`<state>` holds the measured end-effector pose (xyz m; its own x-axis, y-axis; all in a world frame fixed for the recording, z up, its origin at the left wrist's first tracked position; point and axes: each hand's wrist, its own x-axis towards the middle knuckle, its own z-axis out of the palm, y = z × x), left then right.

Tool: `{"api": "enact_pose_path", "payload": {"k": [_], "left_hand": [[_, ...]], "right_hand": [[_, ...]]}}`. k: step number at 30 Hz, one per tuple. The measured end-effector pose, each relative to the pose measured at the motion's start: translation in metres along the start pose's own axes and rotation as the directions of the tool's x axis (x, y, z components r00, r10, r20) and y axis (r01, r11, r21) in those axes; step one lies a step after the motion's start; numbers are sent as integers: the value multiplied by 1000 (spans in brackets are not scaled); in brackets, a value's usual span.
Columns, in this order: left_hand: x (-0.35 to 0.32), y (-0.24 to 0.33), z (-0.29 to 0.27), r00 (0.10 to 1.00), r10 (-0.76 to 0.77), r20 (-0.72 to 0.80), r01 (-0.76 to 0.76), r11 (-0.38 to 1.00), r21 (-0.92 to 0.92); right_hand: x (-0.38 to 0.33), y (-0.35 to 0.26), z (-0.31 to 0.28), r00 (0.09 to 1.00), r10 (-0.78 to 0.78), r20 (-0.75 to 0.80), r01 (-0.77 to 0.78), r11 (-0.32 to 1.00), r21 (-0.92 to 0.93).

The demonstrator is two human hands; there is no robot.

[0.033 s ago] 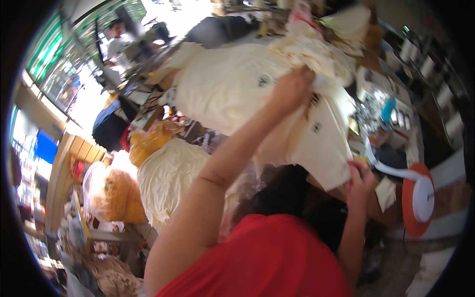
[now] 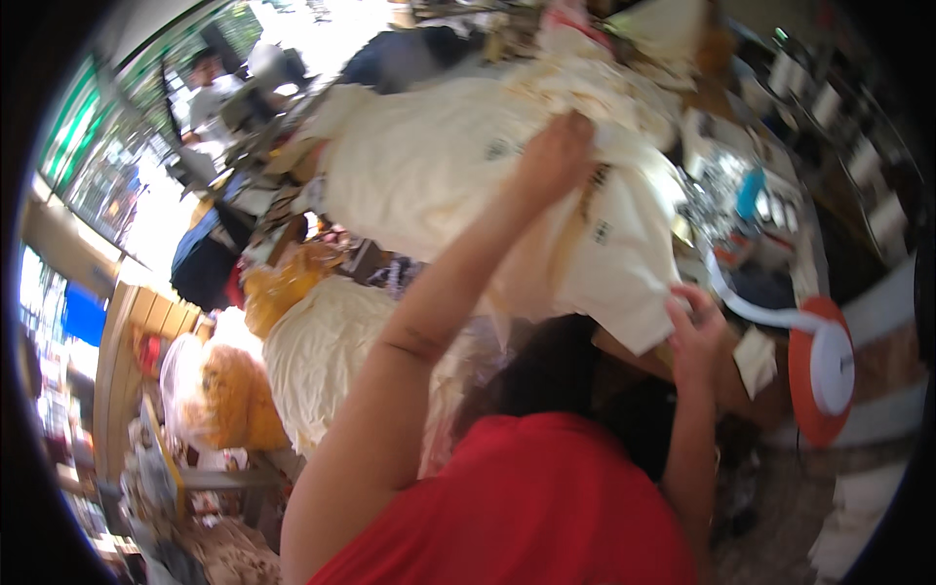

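Note:
A cream cloth piece (image 2: 624, 268) with small dark printed marks hangs over the near edge of the work table. At its upper end, my left hand (image 2: 558, 154) is closed on a fold, the fingertips partly hidden. My right hand (image 2: 697, 330) has bent fingers at the lower right edge of the same cloth, pinching it near the corner. More cream fabric (image 2: 409, 156), also with a dark print, spreads across the table to the left of my left hand. A crumpled cream heap (image 2: 604, 97) lies just beyond it.
To the right, a white tape leads to a white and orange reel (image 2: 829, 370). A sewing machine area (image 2: 721, 185) with a blue item (image 2: 750, 193) stands beside the cloth. At left are a cream fabric pile (image 2: 327, 346) and an orange-filled bag (image 2: 234, 390). Another person (image 2: 207, 97) sits far left.
The whole view has shifted slightly, so table and hands appear a little farther up and left. My right hand's fingers look slightly more spread at the cloth's edge.

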<state>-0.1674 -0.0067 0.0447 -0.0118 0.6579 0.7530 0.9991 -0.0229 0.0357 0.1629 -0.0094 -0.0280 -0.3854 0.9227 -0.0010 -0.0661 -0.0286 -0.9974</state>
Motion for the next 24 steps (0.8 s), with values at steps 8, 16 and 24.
{"api": "enact_pose_path", "payload": {"k": [8,16,24], "left_hand": [[-3,71,17,937,232,260,152,399,-904],[4,83,37,824,501,264,59,387,-920],[40,94,59,887,206,414,161,702,-694]], "right_hand": [[12,-22,27,959,-279,-39,260,930,-260],[2,-28,12,972,-141,-190,130,989,-67],[52,0,20,972,151,-179,-12,795,606]]}}
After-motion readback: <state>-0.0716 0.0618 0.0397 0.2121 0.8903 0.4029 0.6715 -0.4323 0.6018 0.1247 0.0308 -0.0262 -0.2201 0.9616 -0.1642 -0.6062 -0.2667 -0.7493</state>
